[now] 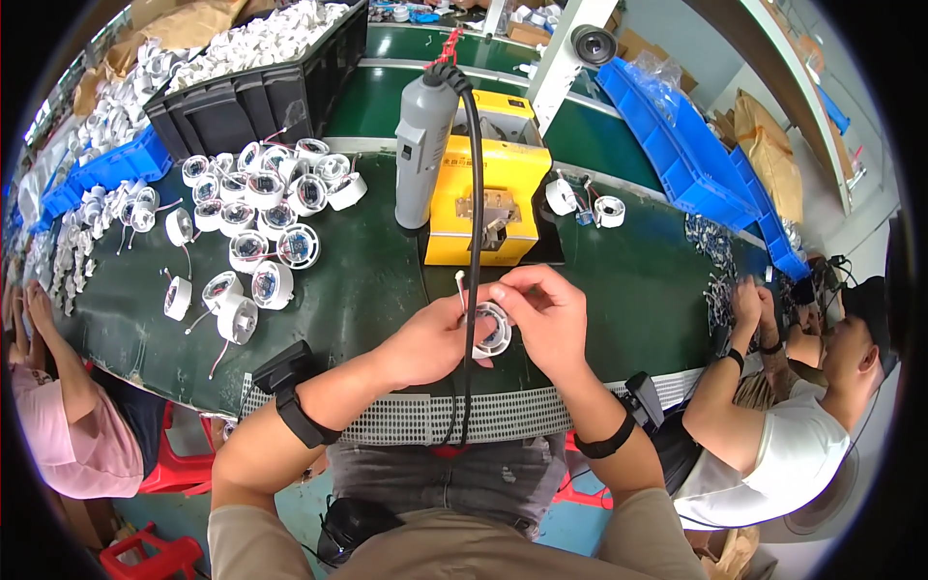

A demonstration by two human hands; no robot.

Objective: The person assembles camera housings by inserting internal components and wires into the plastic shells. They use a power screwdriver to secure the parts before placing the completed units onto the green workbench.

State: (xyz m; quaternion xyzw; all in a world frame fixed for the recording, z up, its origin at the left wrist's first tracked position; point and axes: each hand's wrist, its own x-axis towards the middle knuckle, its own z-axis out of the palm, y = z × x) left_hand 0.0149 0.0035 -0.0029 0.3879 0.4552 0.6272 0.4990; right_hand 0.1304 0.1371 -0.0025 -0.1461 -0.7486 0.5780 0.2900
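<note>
In front of the yellow machine, my left hand grips a round white housing with a circuit board inside. My right hand is closed, thumb and forefinger pinching at the housing's upper rim; whether they also hold a wire is hidden. A thin wire with a white connector sticks up beside the left fingers. A thick black cable hangs down in front of the left fingertips and partly covers the housing. Many similar white housings, with boards and loose wires, lie at the left on the green table.
A grey electric screwdriver hangs before the yellow machine. Two more housings lie right of it. A black crate of white parts stands far left, blue bins far right. People sit at both sides.
</note>
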